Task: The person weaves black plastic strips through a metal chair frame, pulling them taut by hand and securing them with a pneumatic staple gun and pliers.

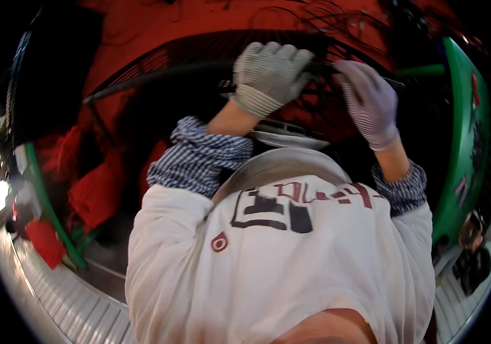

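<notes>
Left hand: striped grey-white glove, back to camera, fingers close together and bent over at the dark bar; thumb side toward the dark piece. Grip underneath hidden – cannot tell if it pinches.
Right hand: striped glove, purplish, fingers bent and pointing left, tips at the dark piece; blurred, cannot tell whether closed on it.
Dark piece: between the two hands, at bar level; exact shape too dark to tell.
Dark bar: edge of a dark mesh frame, running left from the left hand.
Below hands: pale flat object, in front of the wearer's body.
Sleeves: white top, blue-white checked cuffs on both forearms.
Beyond: red surface, dark cables at upper right.
Sides: green panel right; green frame and red cloth left.
Lower left: ribbed metal surface.
</notes>
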Demonstrator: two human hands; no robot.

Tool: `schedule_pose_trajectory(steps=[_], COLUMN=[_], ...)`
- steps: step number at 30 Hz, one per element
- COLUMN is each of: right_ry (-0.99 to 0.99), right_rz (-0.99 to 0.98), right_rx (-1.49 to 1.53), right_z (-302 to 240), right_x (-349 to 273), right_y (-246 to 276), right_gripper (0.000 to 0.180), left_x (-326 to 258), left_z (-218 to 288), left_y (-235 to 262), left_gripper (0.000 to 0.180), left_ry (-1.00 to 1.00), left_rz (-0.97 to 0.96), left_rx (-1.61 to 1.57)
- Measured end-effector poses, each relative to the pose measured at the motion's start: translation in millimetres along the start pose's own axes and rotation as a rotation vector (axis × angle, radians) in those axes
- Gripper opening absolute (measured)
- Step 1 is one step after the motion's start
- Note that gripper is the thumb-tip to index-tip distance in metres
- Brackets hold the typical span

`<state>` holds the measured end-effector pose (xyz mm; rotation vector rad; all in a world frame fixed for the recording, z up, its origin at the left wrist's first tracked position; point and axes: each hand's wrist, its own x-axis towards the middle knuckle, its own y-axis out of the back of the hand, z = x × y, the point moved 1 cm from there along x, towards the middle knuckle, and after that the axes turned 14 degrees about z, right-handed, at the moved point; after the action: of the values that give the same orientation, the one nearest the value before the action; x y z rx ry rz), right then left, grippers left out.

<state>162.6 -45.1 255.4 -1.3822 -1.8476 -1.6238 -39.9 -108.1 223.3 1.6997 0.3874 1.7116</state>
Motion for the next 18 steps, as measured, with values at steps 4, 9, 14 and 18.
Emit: schedule_pose_trajectory(steps=[4, 9, 14, 18], right_ry=[0.202, 0.253, 0.154, 0.094], right_rz=[0.004, 0.017, -0.006, -0.029], right_rx=[-0.112, -0.116, -0.088, 0.054], right_z=[-3, -4, 0, -8], right_x=[-9, -13, -6, -4], right_y=[-24, -31, -28, -29], right_gripper=[0.041, 0.031, 0.026, 0.021], left_x=[-2, -11, -12, -14], left_z=[1, -4, -7, -8], left_y=[-2, -6, -6, -6], left_gripper=[0.033, 0.033, 0.036, 0.035], left_ry=[-0.041, -0.03, -0.038, -0.026], left_rz=[-0.001, 0.023, 0.044, 0.107], left_rx=[0.03, 0.048, 0.062, 0.068])
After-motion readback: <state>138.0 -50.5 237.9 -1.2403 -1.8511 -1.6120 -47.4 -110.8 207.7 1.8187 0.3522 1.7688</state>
